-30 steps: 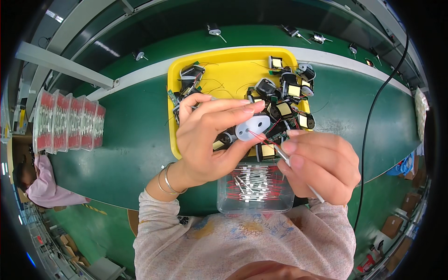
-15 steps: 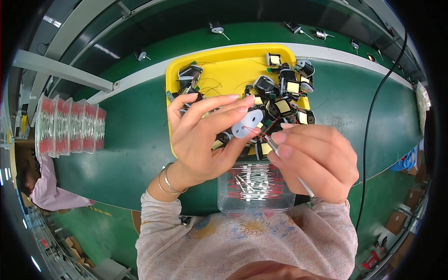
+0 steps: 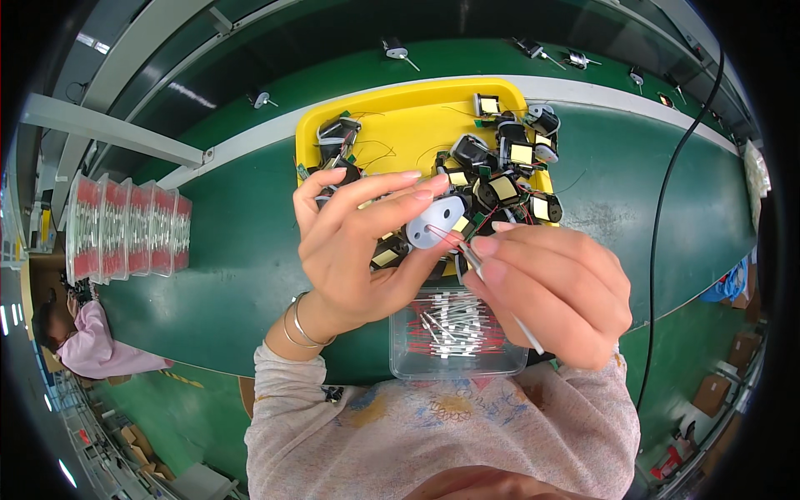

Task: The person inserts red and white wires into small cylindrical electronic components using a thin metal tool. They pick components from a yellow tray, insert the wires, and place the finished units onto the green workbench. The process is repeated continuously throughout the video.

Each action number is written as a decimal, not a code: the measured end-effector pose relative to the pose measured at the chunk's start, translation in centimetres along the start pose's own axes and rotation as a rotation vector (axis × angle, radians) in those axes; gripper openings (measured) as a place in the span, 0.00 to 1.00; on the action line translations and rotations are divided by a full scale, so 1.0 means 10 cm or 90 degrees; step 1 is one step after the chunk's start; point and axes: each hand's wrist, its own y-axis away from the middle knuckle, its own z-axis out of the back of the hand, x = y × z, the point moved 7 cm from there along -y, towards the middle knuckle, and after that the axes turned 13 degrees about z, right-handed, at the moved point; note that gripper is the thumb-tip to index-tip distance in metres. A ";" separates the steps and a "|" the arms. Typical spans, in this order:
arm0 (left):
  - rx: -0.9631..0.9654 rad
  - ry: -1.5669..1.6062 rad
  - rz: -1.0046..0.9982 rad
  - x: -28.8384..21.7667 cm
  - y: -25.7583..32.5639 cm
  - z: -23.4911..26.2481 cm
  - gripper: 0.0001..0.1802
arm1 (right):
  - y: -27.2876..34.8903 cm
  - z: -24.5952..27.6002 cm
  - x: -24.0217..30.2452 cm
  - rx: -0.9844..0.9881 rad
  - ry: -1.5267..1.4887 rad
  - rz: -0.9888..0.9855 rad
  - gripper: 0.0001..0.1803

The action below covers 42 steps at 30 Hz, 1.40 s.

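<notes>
My left hand (image 3: 350, 242) pinches a small housing by its pale grey oval end plate (image 3: 435, 222), which has several holes. Fingers of my right hand (image 3: 554, 292) are closed around a thin white rod (image 3: 527, 335) with fine red wires (image 3: 446, 236) at its upper end. Those wires reach to a hole in the plate; whether they pass through it I cannot tell. Below my hands sits a clear plastic box (image 3: 402, 367) of white rods with red wires. Behind them a yellow tray (image 3: 400, 92) holds many black housings (image 3: 503, 190) with cream pads and thin wires.
Stacked clear boxes (image 3: 125, 229) with red and white parts stand at the left. Black housings with white stems (image 3: 400, 53) lie on a green strip beyond the tray. A black cable (image 3: 662, 208) hangs at the right. A person in pink (image 3: 96, 346) is at the far left.
My right hand has moved a little left, bringing the red wires closer in to the plate. My left hand has shifted slightly left. The housings on the far strip have slid right.
</notes>
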 end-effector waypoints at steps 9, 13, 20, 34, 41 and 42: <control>-0.003 -0.081 -0.112 -0.12 -0.02 -0.04 0.18 | 0.03 -0.10 -0.26 -0.048 -0.109 -0.145 0.11; 0.113 0.495 0.151 0.15 -0.01 -0.16 0.26 | 0.06 -0.08 -0.33 -0.019 -0.135 -0.208 0.12; 0.183 0.653 0.281 0.23 0.05 -0.21 0.18 | 0.09 -0.12 -0.20 -0.010 0.016 -0.068 0.18; 0.116 0.400 0.204 0.09 0.09 -0.05 0.15 | 0.09 -0.16 -0.16 0.000 -0.034 -0.089 0.18; 0.164 0.635 0.284 0.16 0.11 -0.11 0.14 | 0.14 -0.21 -0.26 -0.057 -0.161 -0.202 0.15; 0.154 0.636 0.268 0.14 0.12 -0.09 0.14 | 0.14 -0.21 -0.24 -0.063 -0.158 -0.202 0.14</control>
